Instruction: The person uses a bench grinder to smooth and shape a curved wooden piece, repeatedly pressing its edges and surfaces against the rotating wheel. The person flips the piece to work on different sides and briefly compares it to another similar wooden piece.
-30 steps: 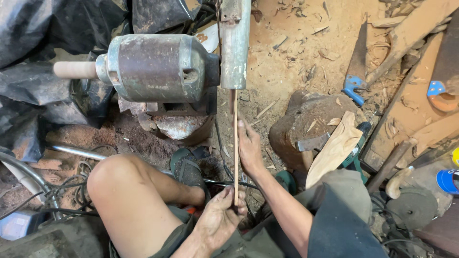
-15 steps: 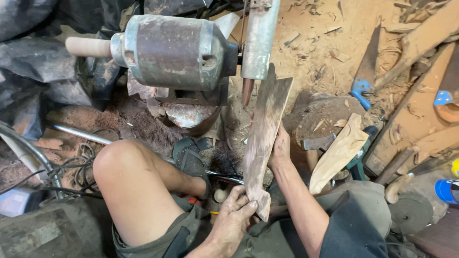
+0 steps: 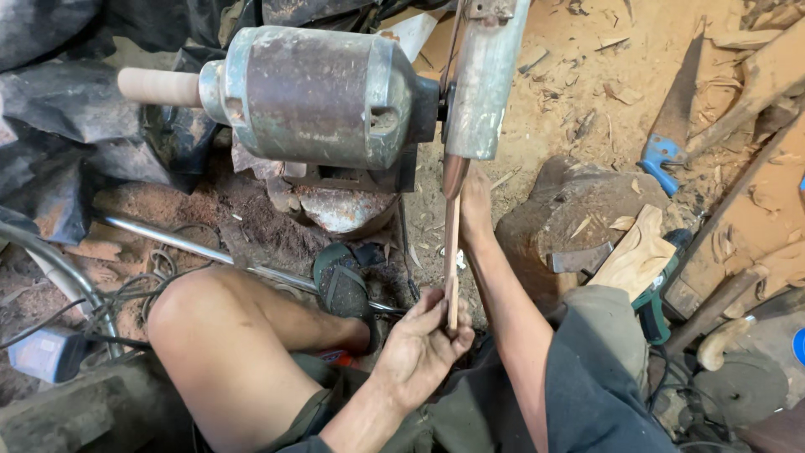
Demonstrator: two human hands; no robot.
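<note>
left hand (image 3: 419,348) under wood strip (image 3: 452,243); right hand (image 3: 475,205) beside it

You have two hands in view, your left hand (image 3: 419,348) and your right hand (image 3: 475,205), and one thin wooden strip (image 3: 452,260) between them. There is one grey motor (image 3: 319,96), one blue-handled saw (image 3: 671,143), one carved wooden piece (image 3: 639,252), one sandal (image 3: 342,281) and one metal pipe (image 3: 184,243).

Motor housing (image 3: 319,96): dull, worn metal. Wooden strip (image 3: 451,252): thin, matt. Floor sawdust (image 3: 579,92): rough.
</note>
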